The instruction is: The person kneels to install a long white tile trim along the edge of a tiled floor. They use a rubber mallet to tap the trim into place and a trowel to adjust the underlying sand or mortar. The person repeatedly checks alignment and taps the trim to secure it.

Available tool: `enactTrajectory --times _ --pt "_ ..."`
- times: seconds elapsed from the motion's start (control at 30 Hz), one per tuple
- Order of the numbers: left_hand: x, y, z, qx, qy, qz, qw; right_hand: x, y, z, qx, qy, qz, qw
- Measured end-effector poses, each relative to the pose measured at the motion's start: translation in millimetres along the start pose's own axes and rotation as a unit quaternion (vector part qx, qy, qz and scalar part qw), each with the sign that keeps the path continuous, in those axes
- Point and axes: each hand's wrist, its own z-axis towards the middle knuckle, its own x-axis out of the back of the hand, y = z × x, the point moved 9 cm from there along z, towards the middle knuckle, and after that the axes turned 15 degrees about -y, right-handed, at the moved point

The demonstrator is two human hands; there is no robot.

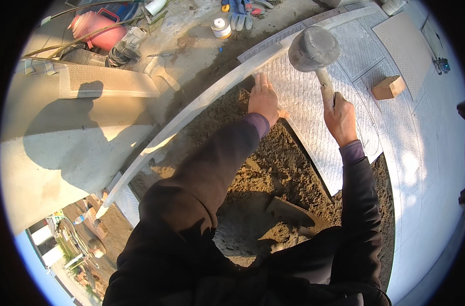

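Observation:
My right hand (341, 120) is closed around the light wooden handle of a mallet (314, 48). Its thick grey-black head is raised over a large textured grey paving tile (314, 102). Beside that tile's left corner, my left hand (263, 101) lies with its fingers stretched out toward a long pale straightedge (212, 92). The straightedge runs from the upper right down to the lower left, across the tile's far end. Under my left arm and along the tile's edge is loose brown sandy mortar (273, 163).
A small wooden block (389, 87) rests on the laid paving at right, near a loose tile (403, 48). Far left, a tile (110, 81) leans by a red container (97, 29). A white-lidded tub (221, 28) and work gloves (238, 14) lie at the back.

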Motion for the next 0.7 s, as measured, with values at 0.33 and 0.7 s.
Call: enactTrajectory --times 0.33,0.7 --pt "0.4 2.5 -0.6 0.006 0.003 -0.004 1.000 -11.3 -21.1 -0.6 -0.016 -0.034 -0.032 0.999" --pt "-3.1 7.0 1.9 -0.013 0.020 0.013 1.000 -48.0 8.6 -17.5 -0.012 -0.072 -0.046 0.996"
